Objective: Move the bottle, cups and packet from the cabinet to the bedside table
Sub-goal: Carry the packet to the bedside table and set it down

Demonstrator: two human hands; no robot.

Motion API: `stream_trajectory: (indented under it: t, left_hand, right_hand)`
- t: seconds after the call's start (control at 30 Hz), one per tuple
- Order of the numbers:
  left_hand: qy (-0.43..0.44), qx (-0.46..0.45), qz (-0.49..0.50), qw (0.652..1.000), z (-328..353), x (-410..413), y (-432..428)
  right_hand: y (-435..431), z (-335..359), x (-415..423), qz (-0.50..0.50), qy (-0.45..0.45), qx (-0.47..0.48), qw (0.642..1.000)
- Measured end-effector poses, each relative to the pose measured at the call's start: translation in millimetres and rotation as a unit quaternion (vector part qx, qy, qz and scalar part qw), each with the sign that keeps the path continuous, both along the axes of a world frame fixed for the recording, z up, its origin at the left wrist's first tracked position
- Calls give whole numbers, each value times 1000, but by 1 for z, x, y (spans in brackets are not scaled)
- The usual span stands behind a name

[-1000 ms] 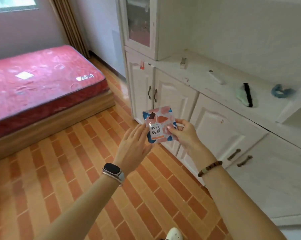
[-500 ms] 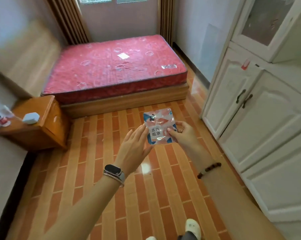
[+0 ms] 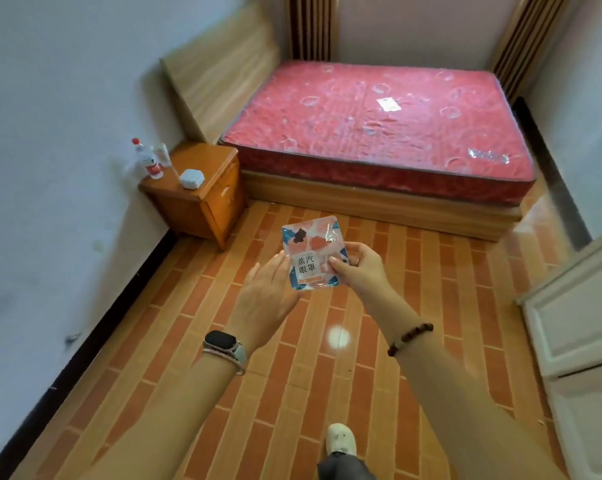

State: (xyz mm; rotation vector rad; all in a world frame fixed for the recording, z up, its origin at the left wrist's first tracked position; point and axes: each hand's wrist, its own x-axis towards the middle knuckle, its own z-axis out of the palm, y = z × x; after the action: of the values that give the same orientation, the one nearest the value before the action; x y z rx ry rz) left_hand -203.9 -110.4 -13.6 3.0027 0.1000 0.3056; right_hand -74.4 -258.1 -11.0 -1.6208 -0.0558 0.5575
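Observation:
A square pink, white and blue packet (image 3: 312, 251) is held up in front of me over the floor. My right hand (image 3: 358, 268) pinches its right edge between thumb and fingers. My left hand (image 3: 270, 292) is beside the packet's left edge with straight fingers, just touching it. The wooden bedside table (image 3: 202, 192) stands far left against the wall. On it are a clear bottle (image 3: 147, 159) with a red cap and label, a clear cup (image 3: 163, 154) behind it, and a white cup (image 3: 191, 177) nearer the front.
A bed with a red mattress (image 3: 379, 129) fills the far side of the room, its headboard against the left wall. The white cabinet (image 3: 576, 327) is at the right edge. Orange brick-pattern floor lies between me and the bedside table. My shoe (image 3: 341, 438) shows at the bottom.
The view has swung left, away from the cabinet, bringing the bed and bedside table into full view. Both hands have kept the packet in the same hold.

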Motion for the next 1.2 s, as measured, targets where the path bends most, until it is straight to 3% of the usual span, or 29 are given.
stream_trajectory:
  t: [0.17,0.33,0.5,0.93,1.2]
  left_hand:
    - [42,-67,94,992,-18,22,26]
    - [16,-165,163,973,-30,36,44]
    - [8,-208,208,956,-36,60,82]
    - [-40,-262,231,936,-41,160,245]
    - [-52,-248,236,938,-36,215,321]
  right_hand:
    - [39,-4,35,64,-7,-16,998]
    - [78,-15,62,114,-5,-36,993]
    - [128,-23,92,151,2,-45,988]
    - [304,-26,198,176,-20,-55,983]
    - [384,-21,257,186,-26,-58,981]
